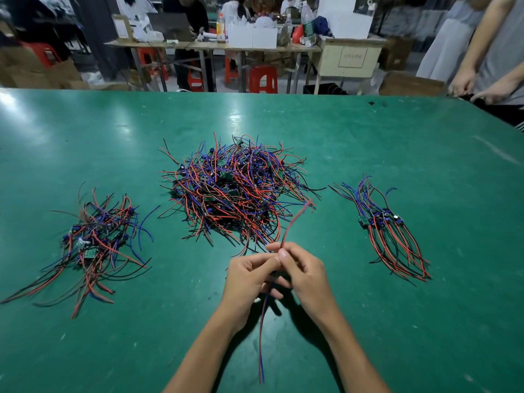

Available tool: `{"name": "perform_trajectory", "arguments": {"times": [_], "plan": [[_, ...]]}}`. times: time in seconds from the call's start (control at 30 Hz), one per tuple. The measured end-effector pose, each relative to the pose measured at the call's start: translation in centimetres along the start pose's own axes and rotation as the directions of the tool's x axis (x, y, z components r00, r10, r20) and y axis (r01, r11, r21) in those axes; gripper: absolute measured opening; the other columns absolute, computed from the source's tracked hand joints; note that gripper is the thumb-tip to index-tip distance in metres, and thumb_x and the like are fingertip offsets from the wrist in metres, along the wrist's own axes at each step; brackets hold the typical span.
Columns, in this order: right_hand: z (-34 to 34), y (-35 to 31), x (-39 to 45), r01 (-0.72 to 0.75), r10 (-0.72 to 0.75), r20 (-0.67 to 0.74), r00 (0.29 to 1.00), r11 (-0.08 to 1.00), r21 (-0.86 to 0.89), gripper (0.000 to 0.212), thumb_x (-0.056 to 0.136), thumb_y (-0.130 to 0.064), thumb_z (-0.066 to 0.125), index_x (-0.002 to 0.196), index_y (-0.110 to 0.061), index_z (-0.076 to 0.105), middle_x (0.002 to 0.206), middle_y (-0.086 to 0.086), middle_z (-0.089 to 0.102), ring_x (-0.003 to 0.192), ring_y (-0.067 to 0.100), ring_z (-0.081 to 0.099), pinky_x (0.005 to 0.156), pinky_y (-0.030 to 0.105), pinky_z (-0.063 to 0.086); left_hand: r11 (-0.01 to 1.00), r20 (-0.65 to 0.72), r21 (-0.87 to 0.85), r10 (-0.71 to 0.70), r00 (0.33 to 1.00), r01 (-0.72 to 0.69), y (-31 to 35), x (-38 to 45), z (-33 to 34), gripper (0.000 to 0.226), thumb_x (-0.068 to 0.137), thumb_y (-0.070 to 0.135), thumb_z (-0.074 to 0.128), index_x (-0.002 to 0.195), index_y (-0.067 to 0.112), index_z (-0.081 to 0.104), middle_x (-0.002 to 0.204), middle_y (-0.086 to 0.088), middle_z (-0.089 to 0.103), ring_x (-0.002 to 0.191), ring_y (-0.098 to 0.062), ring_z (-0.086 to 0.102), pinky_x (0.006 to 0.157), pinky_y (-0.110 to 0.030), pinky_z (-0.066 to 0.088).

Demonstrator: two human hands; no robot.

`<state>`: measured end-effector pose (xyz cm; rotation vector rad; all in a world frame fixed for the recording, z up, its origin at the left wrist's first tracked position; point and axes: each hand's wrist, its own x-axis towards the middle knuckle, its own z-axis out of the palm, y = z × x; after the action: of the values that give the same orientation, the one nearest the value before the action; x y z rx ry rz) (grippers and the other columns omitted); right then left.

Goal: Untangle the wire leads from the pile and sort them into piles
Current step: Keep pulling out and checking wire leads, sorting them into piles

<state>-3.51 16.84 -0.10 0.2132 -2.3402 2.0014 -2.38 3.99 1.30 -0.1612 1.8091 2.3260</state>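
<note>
A big tangled pile of red, blue and black wire leads (235,188) with small green boards lies at the middle of the green table (368,143). A smaller loose pile (96,245) lies to the left. A neat combed pile (388,228) lies to the right. Both hands meet just in front of the big pile. My left hand (249,282) and my right hand (303,276) pinch one wire lead (292,222). Its red end rises toward the big pile, and its red and blue tails (262,336) hang down between my forearms.
Another person's hands (479,89) rest at the table's far right corner. Beyond the far edge stand workbenches with boxes and bottles (252,35), red stools (263,79) and cardboard cartons.
</note>
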Motion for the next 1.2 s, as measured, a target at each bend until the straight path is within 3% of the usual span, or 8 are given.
{"name": "perform_trajectory", "arguments": {"times": [0.2, 0.43, 0.63, 0.77, 0.83, 0.93, 1.1, 1.2], "plan": [[2.2, 0.0, 0.1, -0.063, 0.062, -0.155, 0.986, 0.998, -0.001, 0.026, 0.096, -0.033, 0.045, 0.083, -0.027, 0.067, 0.074, -0.004, 0.069, 0.061, 0.009, 0.058, 0.057, 0.027, 0.045, 0.993, -0.012, 0.099, 0.069, 0.998, -0.068, 0.2, 0.0, -0.4, 0.016, 0.091, 0.008, 0.069, 0.081, 0.004, 0.082, 0.067, -0.017, 0.072, 0.054, -0.016, 0.066, 0.046, -0.022, 0.048], [-0.5, -1.4, 2.7, -0.174, 0.312, -0.316, 0.896, 0.901, 0.397, 0.03, 0.102, -0.01, 0.039, 0.081, -0.014, 0.059, 0.082, 0.004, 0.074, 0.057, 0.014, 0.056, 0.045, 0.025, 0.044, 0.977, 0.182, 0.211, -0.018, 0.983, -0.021, 0.0, -0.2, -1.2, 0.01, 0.089, 0.007, 0.073, 0.084, 0.003, 0.081, 0.083, -0.018, 0.077, 0.05, -0.02, 0.067, 0.044, -0.023, 0.048], [-3.7, -1.6, 3.4, -0.344, 0.542, -0.037, 0.84, 0.584, 0.735, 0.027, 0.096, -0.015, 0.047, 0.072, -0.017, 0.059, 0.062, -0.001, 0.066, 0.051, 0.009, 0.057, 0.057, 0.026, 0.047, 0.969, 0.302, 0.248, -0.081, 0.95, 0.004, 0.8, -0.1, -2.1, 0.011, 0.082, 0.014, 0.073, 0.082, 0.006, 0.081, 0.085, -0.02, 0.077, 0.045, -0.019, 0.063, 0.043, -0.022, 0.048], [-2.8, -0.7, 3.2, -0.149, 0.233, -0.384, 0.893, 0.96, 0.237, 0.033, 0.099, -0.017, 0.052, 0.073, -0.018, 0.071, 0.065, 0.001, 0.067, 0.042, 0.011, 0.048, 0.043, 0.022, 0.045, 0.968, 0.292, 0.249, -0.098, 0.951, 0.023, 1.1, 0.1, -2.4, 0.015, 0.081, 0.011, 0.069, 0.082, 0.001, 0.08, 0.084, -0.023, 0.075, 0.047, -0.02, 0.064, 0.043, -0.023, 0.048], [-2.2, -0.1, 3.1, -0.049, 0.057, -0.444, 0.894, 0.998, 0.029, 0.035, 0.105, -0.028, 0.048, 0.08, -0.024, 0.073, 0.068, 0.001, 0.069, 0.043, 0.015, 0.052, 0.043, 0.023, 0.044, 0.978, 0.284, 0.206, -0.084, 0.955, 0.025, 1.2, 0.1, -2.6, 0.016, 0.083, 0.011, 0.069, 0.085, -0.001, 0.079, 0.087, -0.023, 0.075, 0.052, -0.02, 0.065, 0.046, -0.023, 0.049], [-1.5, 0.1, 3.2, -0.111, 0.157, -0.339, 0.927, 0.982, 0.152, 0.037, 0.106, -0.044, 0.039, 0.099, -0.029, 0.073, 0.078, 0.003, 0.075, 0.053, 0.016, 0.059, 0.049, 0.028, 0.047, 0.999, 0.2, 0.011, -0.042, 0.979, 0.041, 1.2, 0.1, -2.5, 0.02, 0.087, 0.019, 0.073, 0.095, 0.001, 0.079, 0.086, -0.01, 0.075, 0.065, -0.012, 0.066, 0.055, -0.021, 0.051], [-0.9, 0.9, 1.4, 0.133, -0.135, 0.017, 0.991, 0.929, -0.345, 0.03, 0.088, -0.036, 0.074, 0.116, -0.041, 0.065, 0.089, -0.013, 0.071, 0.069, 0.009, 0.064, 0.072, 0.03, 0.053, 0.935, -0.013, -0.355, 0.005, 1.0, -0.01, 1.7, 0.6, -2.5, 0.024, 0.077, 0.035, 0.07, 0.092, 0.021, 0.082, 0.072, 0.008, 0.062, 0.066, -0.004, 0.058, 0.075, -0.023, 0.051], [0.8, 0.3, 0.1, 0.18, -0.156, 0.128, 0.98, 0.963, -0.203, 0.04, 0.076, -0.051, 0.084, 0.112, -0.042, 0.068, 0.087, -0.012, 0.071, 0.063, 0.006, 0.06, 0.062, 0.02, 0.049, 0.881, -0.107, -0.469, 0.015, 0.994, -0.064, 1.7, 0.7, -2.7, 0.021, 0.077, 0.037, 0.07, 0.089, 0.024, 0.082, 0.072, 0.005, 0.059, 0.062, -0.006, 0.055, 0.071, -0.023, 0.046]]}}
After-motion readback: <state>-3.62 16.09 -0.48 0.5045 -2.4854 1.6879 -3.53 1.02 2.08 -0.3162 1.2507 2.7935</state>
